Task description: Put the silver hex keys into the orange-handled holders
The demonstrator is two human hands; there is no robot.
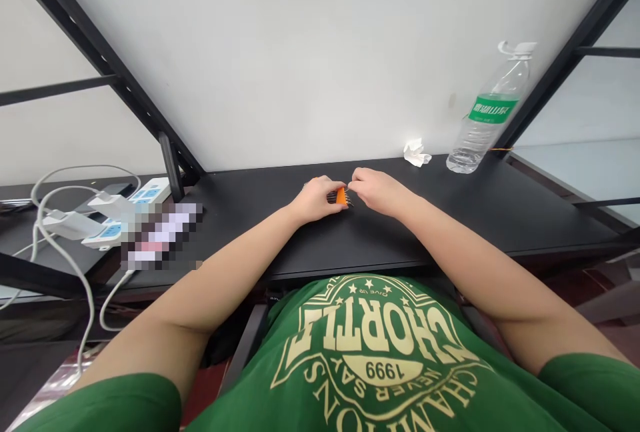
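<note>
- The orange holder (341,196) is in my left hand (316,201), clamped between thumb and fingers, above the black tabletop (380,239).
- Thin metal rods (349,203) stick out of the holder; they are too small for me to count.
- My right hand (379,191) is just beside it, thumb and fingers pinched together near the rods; I can't tell whether one is between them.
- One clear plastic bottle (493,111) with a green label leans at the back right, its white cap on; I can't tell how much is in it.
- One crumpled tissue (416,153) lies near the bottle, by the wall (300,52).
- On my left, two white chargers (113,205) sit on a power strip (153,192), among white cables (75,265).
- Nothing stands between my hands and the holder.
</note>
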